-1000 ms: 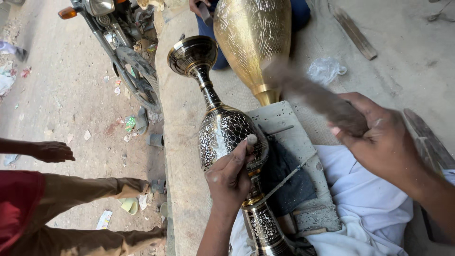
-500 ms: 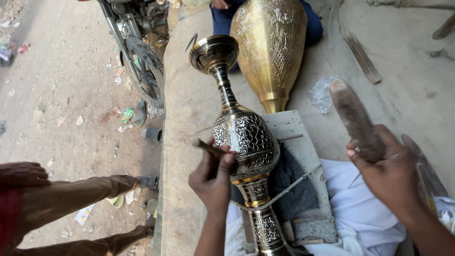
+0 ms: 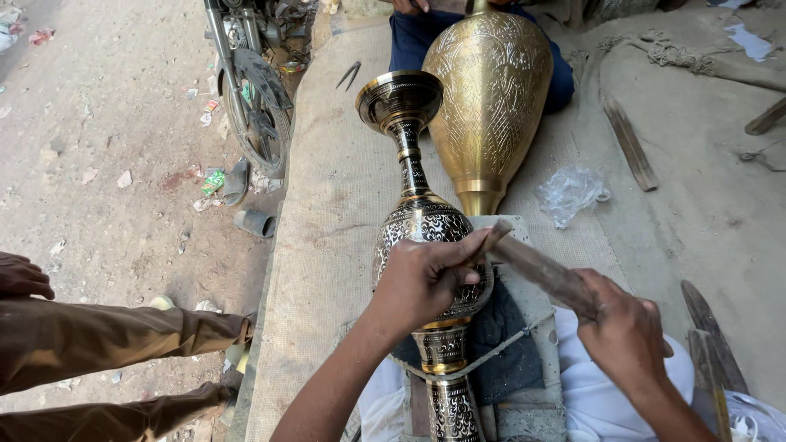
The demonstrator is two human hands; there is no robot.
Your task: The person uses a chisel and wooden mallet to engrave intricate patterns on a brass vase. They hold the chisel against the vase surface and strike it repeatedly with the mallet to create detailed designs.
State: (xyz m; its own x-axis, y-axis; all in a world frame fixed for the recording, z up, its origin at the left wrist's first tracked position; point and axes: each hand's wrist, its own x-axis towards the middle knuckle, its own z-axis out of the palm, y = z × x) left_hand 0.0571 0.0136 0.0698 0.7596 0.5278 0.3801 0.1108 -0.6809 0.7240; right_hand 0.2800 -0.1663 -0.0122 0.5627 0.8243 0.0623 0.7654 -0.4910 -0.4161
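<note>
Lying on a burlap-covered ledge (image 3: pixel 327 213), the engraved vase (image 3: pixel 426 229) faces a dusty street (image 3: pixel 106 147).

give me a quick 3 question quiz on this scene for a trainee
1. True or false: the left hand rests on the round body of the black and gold engraved vase.
2. Multiple choice: what does the right hand grip? A) a plastic bag B) a wooden stick C) a shoe
3. Fill in: the vase lying beyond, near the other person's blue trousers, is plain ____ in colour.

Key: 1 true; 2 B; 3 gold. The large gold vase lies with its narrow end toward the camera.
</note>
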